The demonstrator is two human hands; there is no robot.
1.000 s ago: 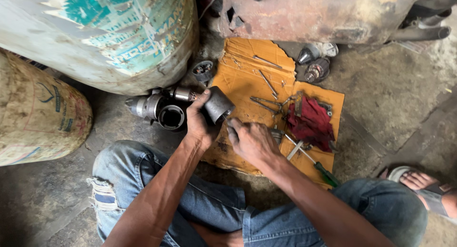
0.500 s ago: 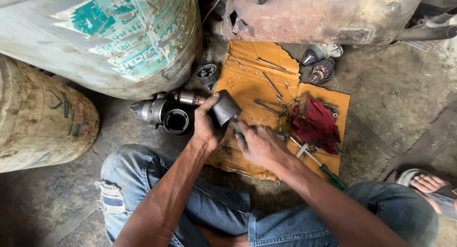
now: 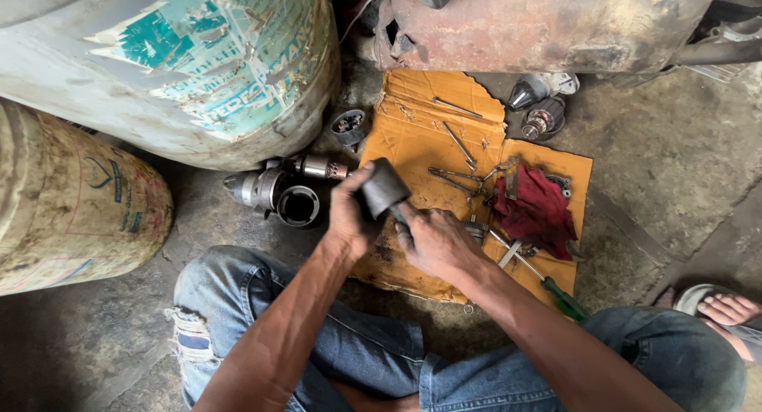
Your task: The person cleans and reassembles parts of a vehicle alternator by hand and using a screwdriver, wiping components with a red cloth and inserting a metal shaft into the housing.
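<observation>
Left hand [image 3: 349, 217]: grip clamped around a dark cylindrical metal housing [image 3: 384, 187], held tilted just above the near left corner of the cardboard.
Right hand [image 3: 435, 241]: fingers curled together under the housing's lower end; what they pinch is hidden by the hand itself.
Cardboard sheet [image 3: 413, 138]: orange, torn, lying on the concrete floor [image 3: 675, 158]; near edge covered by the forearms.
On the cardboard: pliers [image 3: 456, 178], two thin rods, red rag [image 3: 536, 209] over small parts that are hard to make out, green-handled screwdriver [image 3: 556, 293].
Left of the hands: starter-motor nose casting [image 3: 274, 194], on the floor, against a pale drum [image 3: 182, 71].
Far right: sandalled foot [image 3: 726, 309], cut off by the frame.
</observation>
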